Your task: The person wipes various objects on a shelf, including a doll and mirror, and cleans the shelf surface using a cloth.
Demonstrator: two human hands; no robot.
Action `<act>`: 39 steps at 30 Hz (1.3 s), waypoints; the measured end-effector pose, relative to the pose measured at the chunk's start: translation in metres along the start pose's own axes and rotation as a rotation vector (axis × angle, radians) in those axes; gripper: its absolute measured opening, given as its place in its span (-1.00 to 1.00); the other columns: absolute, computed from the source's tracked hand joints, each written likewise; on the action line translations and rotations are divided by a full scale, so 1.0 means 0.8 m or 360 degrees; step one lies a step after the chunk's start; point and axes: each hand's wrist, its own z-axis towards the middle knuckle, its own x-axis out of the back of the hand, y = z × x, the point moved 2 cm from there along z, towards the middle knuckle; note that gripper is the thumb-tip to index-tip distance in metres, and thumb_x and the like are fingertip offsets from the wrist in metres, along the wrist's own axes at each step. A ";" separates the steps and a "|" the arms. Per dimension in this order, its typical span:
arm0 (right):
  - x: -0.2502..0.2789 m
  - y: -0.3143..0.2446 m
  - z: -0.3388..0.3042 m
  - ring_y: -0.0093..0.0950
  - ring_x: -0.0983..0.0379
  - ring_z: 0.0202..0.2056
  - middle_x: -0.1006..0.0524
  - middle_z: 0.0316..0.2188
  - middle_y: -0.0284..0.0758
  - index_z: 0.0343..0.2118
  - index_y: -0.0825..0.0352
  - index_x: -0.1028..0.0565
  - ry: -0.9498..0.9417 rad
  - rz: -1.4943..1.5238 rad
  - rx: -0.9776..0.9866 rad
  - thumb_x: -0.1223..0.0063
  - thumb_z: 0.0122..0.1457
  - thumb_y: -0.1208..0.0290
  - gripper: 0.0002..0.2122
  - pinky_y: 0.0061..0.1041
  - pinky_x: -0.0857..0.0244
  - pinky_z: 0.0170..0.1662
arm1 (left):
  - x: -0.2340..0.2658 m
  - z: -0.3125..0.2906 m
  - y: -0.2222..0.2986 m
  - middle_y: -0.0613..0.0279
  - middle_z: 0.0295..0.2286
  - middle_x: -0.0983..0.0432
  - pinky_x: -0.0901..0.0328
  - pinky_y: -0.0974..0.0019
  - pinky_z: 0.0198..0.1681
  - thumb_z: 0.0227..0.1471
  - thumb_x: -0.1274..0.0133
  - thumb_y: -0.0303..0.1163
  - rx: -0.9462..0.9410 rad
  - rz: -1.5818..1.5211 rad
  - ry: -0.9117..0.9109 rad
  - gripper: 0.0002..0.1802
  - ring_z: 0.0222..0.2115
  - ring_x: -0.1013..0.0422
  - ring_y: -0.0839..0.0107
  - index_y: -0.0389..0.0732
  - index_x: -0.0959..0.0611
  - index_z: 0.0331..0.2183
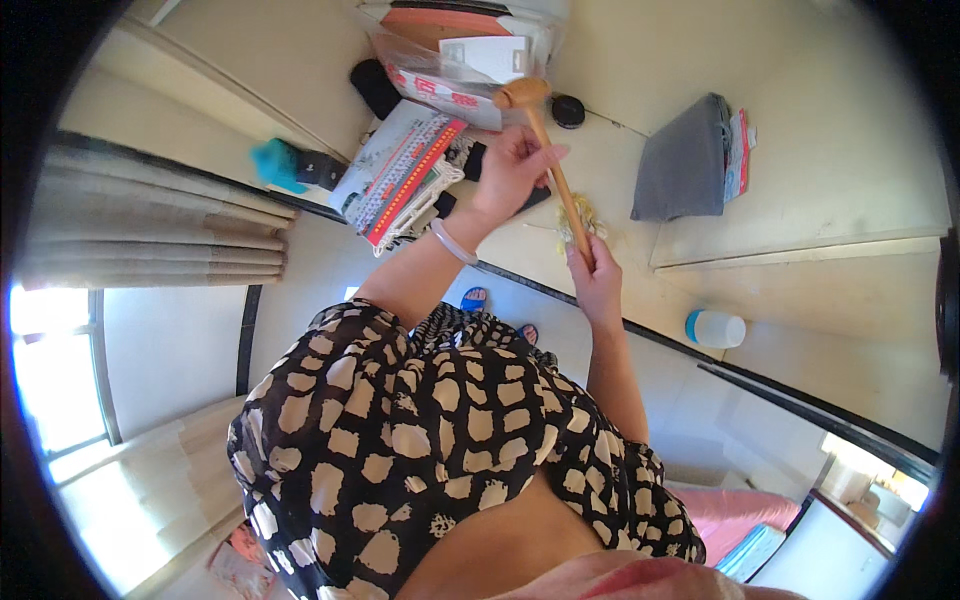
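A light wooden mallet [560,175] with a short rounded head is held slantwise in front of me, head up and away. My right hand [597,280] is closed round the lower end of its handle. My left hand [510,178], a pale bangle [453,243] on its wrist, is at the handle just below the head. Its thumb lies across the wood and the other fingers are curled. Behind the handle is a small yellowish bundle [588,214], partly covered, its kind unclear.
Left of my hands lie a printed picture sheet [395,165] and pale cord [415,208]. Beyond are a plastic-wrapped package [440,88], black roll [375,88] and round black lid [568,111]. To the right are a grey folder [682,160] and white-and-blue tub [715,328]. Curtains [160,215] hang left.
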 end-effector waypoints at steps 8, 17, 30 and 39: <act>-0.008 -0.019 -0.046 -0.71 -0.09 -0.69 -0.22 -0.74 -0.50 -0.36 0.42 -0.41 0.0301 0.0769 0.0356 0.16 0.23 0.35 -0.79 -0.66 0.02 -0.63 | 0.027 -0.031 0.036 -0.05 -0.06 -0.36 -0.07 0.10 0.13 0.11 0.35 0.24 0.0518 -0.1647 -0.0067 -0.22 0.05 -0.23 0.14 -0.32 -0.32 0.00; -0.035 0.014 -0.102 -0.76 -0.03 -0.70 -0.17 -0.72 -0.57 -0.40 0.37 -0.40 -0.0645 0.0772 -0.0365 0.26 0.29 0.29 -0.73 -0.72 0.09 -0.65 | 0.055 -0.032 0.006 -0.09 0.11 -0.14 0.15 -0.01 0.24 -0.04 0.44 0.43 0.0442 -0.2005 -0.0153 0.02 0.16 -0.02 0.01 -0.38 -0.33 0.02; -0.019 0.048 -0.199 -0.67 -0.12 -0.60 -0.22 -0.69 -0.51 -0.41 0.37 -0.41 -0.0607 0.0709 -0.0705 0.26 0.29 0.23 -0.69 -0.62 -0.06 -0.53 | 0.053 -0.096 -0.113 -0.12 0.06 -0.18 -0.05 -0.04 0.16 0.08 0.29 0.22 0.0892 -0.1774 0.0045 -0.19 0.08 -0.13 -0.02 -0.38 -0.27 0.01; -0.025 0.085 -0.322 -0.75 -0.10 -0.65 -0.23 -0.70 -0.55 -0.44 0.35 -0.40 0.0420 0.0781 -0.1031 0.18 0.27 0.23 -0.72 -0.69 0.02 -0.62 | -0.012 -0.224 -0.239 0.05 -0.27 -0.48 -0.34 0.20 -0.13 0.10 0.07 -0.19 0.1714 -0.0353 -0.0391 -0.63 -0.26 -0.42 0.23 -0.32 -0.49 -0.21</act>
